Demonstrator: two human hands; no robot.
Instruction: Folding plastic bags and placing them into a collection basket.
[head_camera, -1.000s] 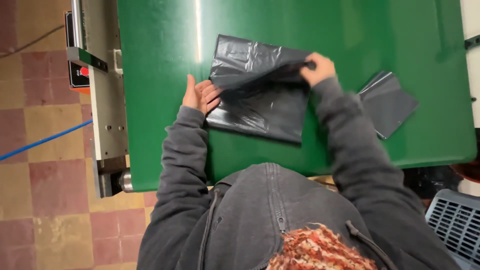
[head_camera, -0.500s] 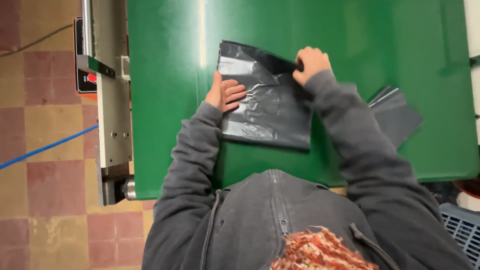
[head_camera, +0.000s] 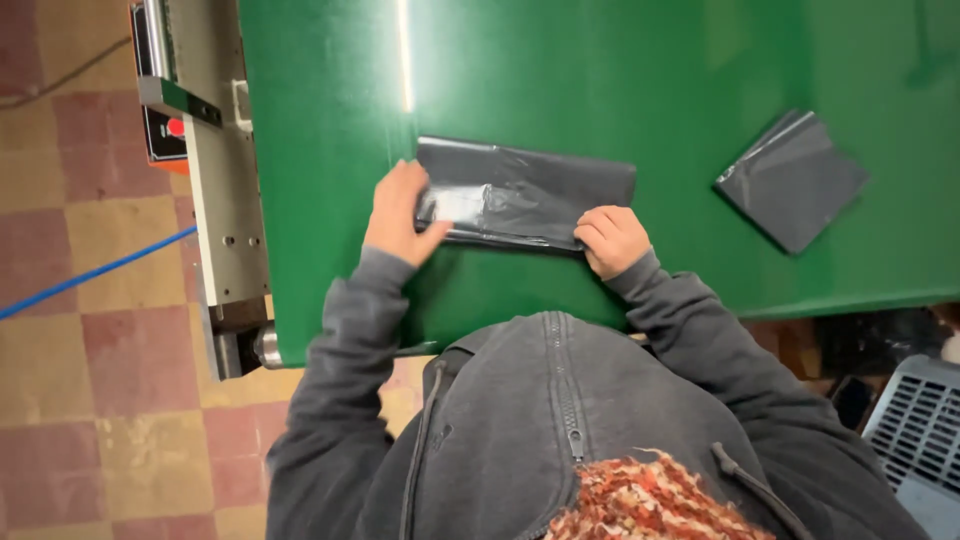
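- The left hand (head_camera: 400, 215) lies almost flat at the left end of the folded dark plastic bag (head_camera: 525, 193), thumb pressing on the bag's lower left corner and fingers stretched up along its short edge; the grip is loose and open, pressing rather than clasping.
- The right hand (head_camera: 612, 238) is curled at the bag's lower right edge, knuckles up, fingertips tucked onto the fold; its grip is narrow and pinches the edge of the plastic.
- The bag sits on the green worktop (head_camera: 620, 70), just in front of the person, folded into a long, low rectangle that runs left to right between the two hands.
- Its plastic is thin, charcoal grey and glossy, creased all over, with a pale glare patch near the left end.
- A second folded grey bag (head_camera: 792, 178), a smaller tilted square, lies well apart to the right on the same worktop.
- The worktop is smooth and matt green with a bright streak of reflected light; a metal machine frame (head_camera: 215, 190) with a red button runs along its left edge, above a chequered tile floor (head_camera: 90, 330).
- Half a second ago the bag was a taller, roughly square sheet and the right hand was up at its top corner; now the sheet is folded down to half that height and the right hand has come to the near edge.
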